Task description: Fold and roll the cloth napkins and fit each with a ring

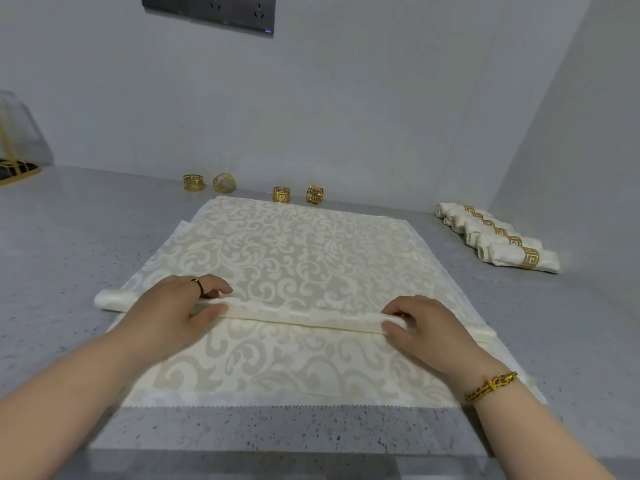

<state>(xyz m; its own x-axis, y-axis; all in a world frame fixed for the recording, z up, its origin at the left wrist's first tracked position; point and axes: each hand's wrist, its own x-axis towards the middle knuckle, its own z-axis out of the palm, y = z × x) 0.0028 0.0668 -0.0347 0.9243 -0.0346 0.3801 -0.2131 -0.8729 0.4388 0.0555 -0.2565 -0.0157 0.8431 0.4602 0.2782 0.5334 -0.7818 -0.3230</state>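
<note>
**Left grip (176,303) and right grip (422,323) pinch the rolled edge of the cream damask cloth napkin (294,258)**

Each grip has its fingers curled over the roll and its thumb against the near side, one towards each end. The roll runs across the grey speckled stone counter (62,258), with the rest of the napkin spread flat beyond it towards the wall. Under it lies a second cream cloth with a zigzag-cut edge (277,379), which shows on the near side.

At the right, well apart, five finished napkin rolls (498,237) lie side by side, each inside a gold band. Four loose gold fretwork napkin rings (281,194) stand along the wall just past the napkin's far edge. A clear-covered gold-framed object (17,150) sits at the far left. I cannot tell what it holds.
</note>
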